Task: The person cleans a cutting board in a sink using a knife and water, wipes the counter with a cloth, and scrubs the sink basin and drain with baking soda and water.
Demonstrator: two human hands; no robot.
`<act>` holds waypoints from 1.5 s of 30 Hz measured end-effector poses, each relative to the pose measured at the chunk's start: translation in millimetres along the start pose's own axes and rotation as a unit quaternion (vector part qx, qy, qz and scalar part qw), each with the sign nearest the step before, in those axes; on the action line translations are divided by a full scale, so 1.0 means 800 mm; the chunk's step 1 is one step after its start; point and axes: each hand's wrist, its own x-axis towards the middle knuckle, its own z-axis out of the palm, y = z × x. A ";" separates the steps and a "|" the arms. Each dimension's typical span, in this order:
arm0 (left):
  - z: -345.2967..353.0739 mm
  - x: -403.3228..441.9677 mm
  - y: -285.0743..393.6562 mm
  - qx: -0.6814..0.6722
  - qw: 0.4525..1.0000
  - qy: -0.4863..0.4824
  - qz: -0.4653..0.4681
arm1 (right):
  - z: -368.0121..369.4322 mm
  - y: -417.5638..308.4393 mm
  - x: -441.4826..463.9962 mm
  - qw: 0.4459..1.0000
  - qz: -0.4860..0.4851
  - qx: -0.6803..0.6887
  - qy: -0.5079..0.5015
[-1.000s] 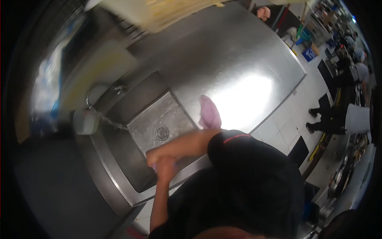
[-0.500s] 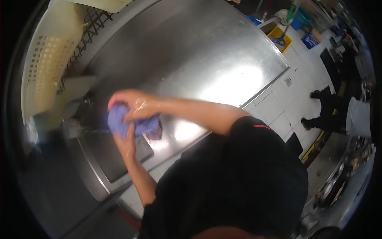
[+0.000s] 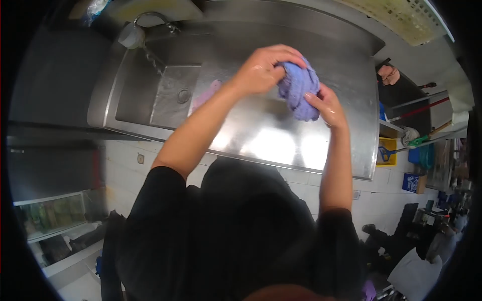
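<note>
Fingers of both hands clamped on a bunched purple cloth, upper middle of frame

Head view: cloth sits between the two hands, to the right of the left hand and to the upper left of the right hand. Long axis runs roughly top to bottom, tilted a little, upper end leaning left. Neither hand is nearer; both touch it. Looks held up off the tabletop, exact clearance hard to tell.

Left fingers: curled over the cloth's upper left, thumb folded in, gap filled by fabric. Right fingers: bent round the lower right side, thumb laid across the near face, other tips mostly hidden by cloth. Both hands look wet.

Around them: pink cloth lying flat on the tabletop, left of centre, just beside the sink; not touched by either hand. Water stream falling into the sink, upper left, near a pale container by the tap.
</note>
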 end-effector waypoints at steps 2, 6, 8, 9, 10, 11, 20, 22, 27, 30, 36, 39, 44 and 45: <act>-0.014 0.011 -0.008 0.180 0.979 0.078 0.049 | 0.006 -0.001 0.007 1.000 0.014 0.011 0.004; 0.013 -0.043 -0.077 0.147 0.896 0.248 -0.337 | 0.030 -0.031 0.016 0.997 0.069 -0.033 0.030; 0.046 -0.080 -0.078 -0.613 0.680 0.142 -0.376 | 0.027 -0.017 0.026 0.998 0.063 0.024 0.010; 0.052 -0.098 -0.092 -0.614 0.680 0.146 -0.374 | 0.028 -0.007 0.028 0.995 0.060 0.080 -0.006; 0.054 -0.114 -0.107 -0.594 0.702 0.151 -0.364 | 0.026 -0.001 0.031 0.995 0.059 0.078 -0.008; 0.051 -0.122 -0.115 -0.573 0.723 0.157 -0.353 | 0.018 0.002 0.032 0.986 0.042 0.163 0.010; -0.070 -0.110 -0.066 -0.345 0.836 0.200 -0.378 | -0.068 -0.034 0.023 0.928 -0.083 0.363 -0.025; -0.073 -0.101 -0.064 -0.200 0.866 0.163 -0.429 | -0.068 -0.048 0.026 0.909 -0.108 0.395 -0.080; -0.031 -0.081 -0.066 0.228 0.835 -0.010 -0.500 | -0.048 -0.070 0.023 0.883 -0.091 0.445 -0.117; 0.047 -0.086 -0.114 0.179 0.855 -0.331 -0.356 | -0.017 -0.062 0.026 0.845 -0.071 0.503 -0.167; 0.114 -0.040 -0.048 -0.118 0.935 -0.249 -0.223 | -0.052 -0.068 0.014 0.818 -0.146 0.539 -0.136; 0.077 -0.018 -0.004 -0.302 0.884 -0.179 -0.310 | -0.138 -0.085 -0.034 0.877 -0.187 0.442 -0.003; -0.002 -0.122 -0.091 0.056 0.957 -0.046 -0.280 | -0.253 -0.080 -0.126 0.922 -0.047 0.203 0.326; -0.027 -0.164 -0.113 0.286 0.922 -0.025 -0.258 | -0.260 -0.064 -0.130 0.931 0.003 0.162 0.328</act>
